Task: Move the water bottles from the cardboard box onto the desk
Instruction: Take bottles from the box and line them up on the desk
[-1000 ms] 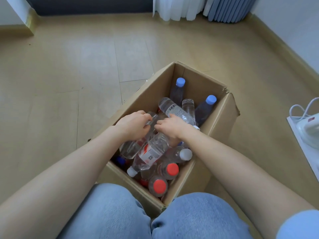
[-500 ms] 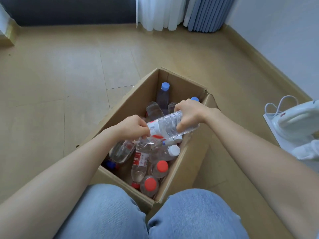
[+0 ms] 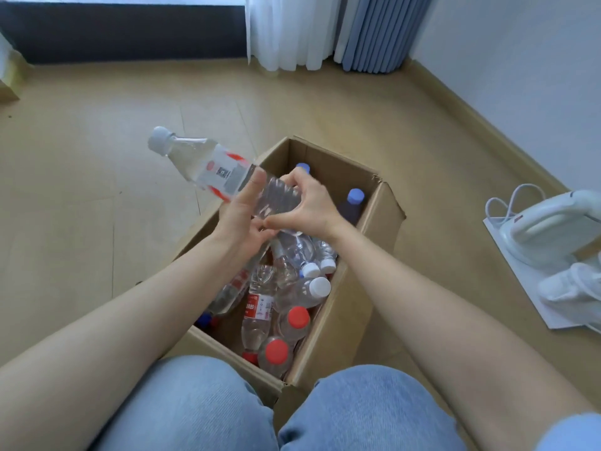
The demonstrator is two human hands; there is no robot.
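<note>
My left hand [image 3: 239,219] and right hand [image 3: 310,206] both grip one white-capped bottle [image 3: 214,169], held above the cardboard box [image 3: 385,222] at frame centre, cap toward the upper left; many bottles [image 3: 289,307] lie heaped inside it; no surface shows anywhere, so I judge the task barely begun, nearly every bottle yet to move.

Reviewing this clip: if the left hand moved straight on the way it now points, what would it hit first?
Most likely the right hand, which grips the same white-capped bottle right beside the left hand. Past it lies the cardboard box's far wall, though depth is hard to judge.
</note>
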